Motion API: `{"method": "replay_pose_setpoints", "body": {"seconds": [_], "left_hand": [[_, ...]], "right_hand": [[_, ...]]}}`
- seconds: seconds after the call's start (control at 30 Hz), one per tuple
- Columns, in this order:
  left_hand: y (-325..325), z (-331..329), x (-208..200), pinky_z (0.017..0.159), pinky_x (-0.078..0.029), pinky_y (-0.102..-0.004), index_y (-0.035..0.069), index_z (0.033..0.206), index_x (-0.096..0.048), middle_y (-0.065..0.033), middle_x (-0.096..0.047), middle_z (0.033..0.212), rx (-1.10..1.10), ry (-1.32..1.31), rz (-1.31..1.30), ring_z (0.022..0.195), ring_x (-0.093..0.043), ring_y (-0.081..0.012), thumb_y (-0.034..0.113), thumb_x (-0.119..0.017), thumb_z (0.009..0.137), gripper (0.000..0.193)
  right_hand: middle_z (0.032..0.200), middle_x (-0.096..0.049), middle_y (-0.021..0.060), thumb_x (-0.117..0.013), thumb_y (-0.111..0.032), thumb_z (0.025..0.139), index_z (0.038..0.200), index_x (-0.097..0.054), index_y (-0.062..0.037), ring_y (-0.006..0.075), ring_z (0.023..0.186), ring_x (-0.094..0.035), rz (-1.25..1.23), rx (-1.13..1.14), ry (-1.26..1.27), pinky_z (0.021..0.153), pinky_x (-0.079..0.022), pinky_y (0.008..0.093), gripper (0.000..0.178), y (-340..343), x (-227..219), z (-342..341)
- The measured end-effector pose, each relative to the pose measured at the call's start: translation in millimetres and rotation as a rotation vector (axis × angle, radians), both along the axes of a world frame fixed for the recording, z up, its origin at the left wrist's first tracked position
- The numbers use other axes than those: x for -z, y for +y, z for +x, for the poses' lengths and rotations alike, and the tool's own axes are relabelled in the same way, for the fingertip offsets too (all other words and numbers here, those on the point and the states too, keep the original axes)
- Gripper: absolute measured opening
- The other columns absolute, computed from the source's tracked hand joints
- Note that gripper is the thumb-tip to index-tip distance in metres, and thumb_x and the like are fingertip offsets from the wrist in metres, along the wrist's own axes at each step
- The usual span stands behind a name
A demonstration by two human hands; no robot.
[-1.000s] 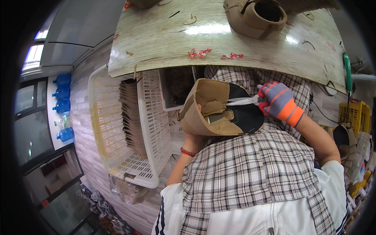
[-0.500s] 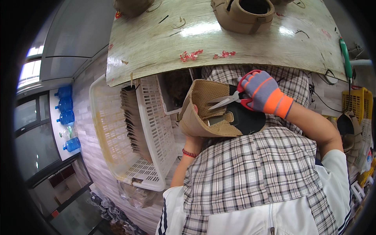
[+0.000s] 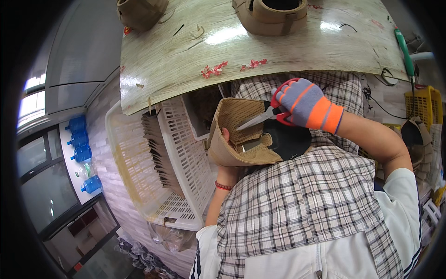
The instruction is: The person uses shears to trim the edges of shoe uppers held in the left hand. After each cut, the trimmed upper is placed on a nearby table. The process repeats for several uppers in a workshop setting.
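A tan shoe upper [image 3: 232,156] with a mesh lining and a black heel part lies tilted over my lap. My bare left hand [image 3: 226,174] grips its left end from below, the thumb over the edge and the other fingers hidden behind it. In my right hand [image 3: 304,103], which wears a grey and orange glove, is a pair of red-handled scissors [image 3: 256,120]. Its blades lie together, pointing into the upper's opening against the mesh lining.
The wood-patterned table [image 3: 176,65] ahead carries more tan uppers [image 3: 274,25] and thread scraps. At my left a white basket [image 3: 186,158] holds a row of stacked brown pieces [image 3: 160,153]. A green-handled tool [image 3: 404,51] is at the table's right edge, near a yellow crate [image 3: 423,104].
The scissor blades, apart before, have come together inside the upper. My right hand has shifted slightly left, and the whole view has turned a little.
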State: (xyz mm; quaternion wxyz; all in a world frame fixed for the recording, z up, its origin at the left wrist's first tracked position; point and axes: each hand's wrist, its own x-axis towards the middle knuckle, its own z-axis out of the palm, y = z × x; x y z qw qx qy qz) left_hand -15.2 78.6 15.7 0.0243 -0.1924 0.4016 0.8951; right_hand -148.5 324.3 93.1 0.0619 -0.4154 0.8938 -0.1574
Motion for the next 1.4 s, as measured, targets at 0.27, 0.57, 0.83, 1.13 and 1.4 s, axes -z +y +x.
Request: {"method": "replay_pose_setpoints", "body": {"seconds": [0.27, 0.57, 0.83, 1.13, 1.4], "left_hand": [[-5.1, 7.6, 11.9, 0.098, -0.049, -0.0348, 0.005, 0.139, -0.049, -0.0067, -0.058, 0.132, -0.014, -0.029, -0.173, 0.118, -0.057, -0.0185, 0.041, -0.059, 0.1, 0.054], [-3.7, 3.9, 1.1, 0.106, -0.047, -0.0395, -0.001, 0.141, -0.045, -0.0133, -0.056, 0.138, -0.022, -0.113, 0.042, 0.124, -0.056, -0.0241, 0.035, -0.055, 0.103, 0.053], [-6.8, 8.7, 13.1, 0.098, -0.048, -0.0316, 0.003, 0.136, -0.053, -0.0058, -0.059, 0.13, 0.005, -0.008, -0.323, 0.116, -0.057, -0.0152, 0.036, -0.056, 0.103, 0.047], [-3.4, 5.9, 8.9, 0.105, -0.047, -0.037, 0.004, 0.141, -0.046, -0.0086, -0.056, 0.136, -0.092, 0.013, -0.117, 0.124, -0.054, -0.0194, 0.031, -0.058, 0.101, 0.05], [-11.7, -8.3, -10.6, 0.107, -0.045, -0.0417, 0.004, 0.143, -0.045, -0.0098, -0.053, 0.14, 0.013, 0.137, -0.058, 0.126, -0.053, -0.0252, 0.031, -0.056, 0.102, 0.05]], "right_hand": [[0.082, -0.067, 0.0066, -0.078, -0.025, 0.072, 0.092, -0.068, -0.0127, 0.028, 0.083, -0.065, 0.032, 0.016, 0.017, 0.077, -0.051, 0.04, 0.025, -2.1, 10.9, -2.3], [0.085, -0.066, 0.0053, -0.082, -0.028, 0.069, 0.091, -0.069, -0.0138, 0.0266, 0.086, -0.064, 0.13, 0.088, 0.03, 0.076, -0.049, 0.0386, 0.029, 49.0, 3.4, 9.9], [0.083, -0.066, 0.0042, -0.082, -0.032, 0.07, 0.09, -0.07, -0.0149, 0.0248, 0.085, -0.064, 0.155, 0.018, 0.056, 0.077, -0.05, 0.0383, 0.029, 41.2, -1.4, 9.2], [0.079, -0.068, 0.006, -0.078, -0.033, 0.075, 0.092, -0.071, -0.0147, 0.0253, 0.08, -0.067, 0.23, -0.03, 0.018, 0.071, -0.052, 0.0383, 0.026, 34.8, -10.5, 14.2], [0.072, -0.069, 0.0111, -0.069, -0.037, 0.086, 0.1, -0.073, -0.011, 0.028, 0.069, -0.07, -0.023, 0.535, -0.636, 0.062, -0.053, 0.0395, 0.03, 45.7, 6.6, 32.6]]}}
